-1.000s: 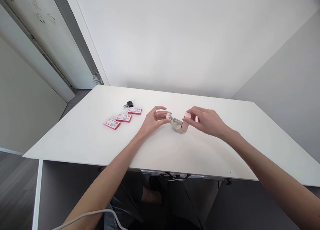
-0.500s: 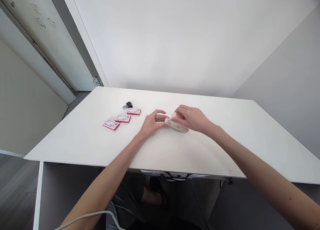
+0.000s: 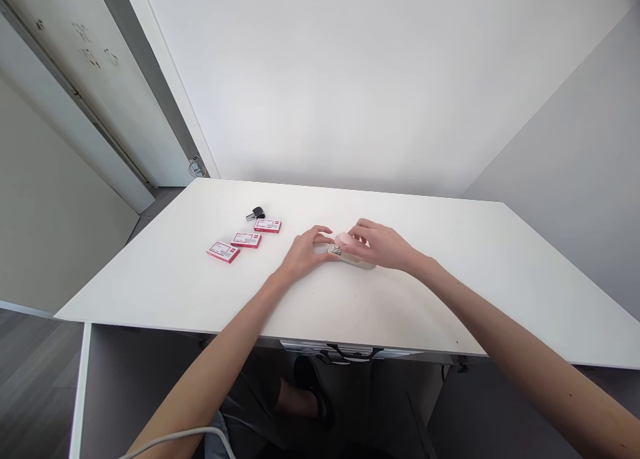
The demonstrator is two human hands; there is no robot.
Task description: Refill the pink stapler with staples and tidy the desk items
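A small pink and beige stapler [image 3: 350,258] lies closed on the white table [image 3: 450,292], near its middle. My right hand [image 3: 383,246] rests on top of the stapler, fingers curled over its pink upper arm. My left hand [image 3: 306,252] is at the stapler's left end, thumb and fingertips pinching its front tip. Most of the stapler's top is hidden under my right fingers.
Three red and white staple boxes [image 3: 245,240] lie in a slanting row at the left of the table. A small black and silver object [image 3: 255,214] sits just behind them. A grey cable [image 3: 175,438] runs along my left forearm at the bottom.
The stapler was hinged open a second ago, its pink arm lifted by my right hand. My right hand has swung the arm down to the left, and the stapler now lies closed.
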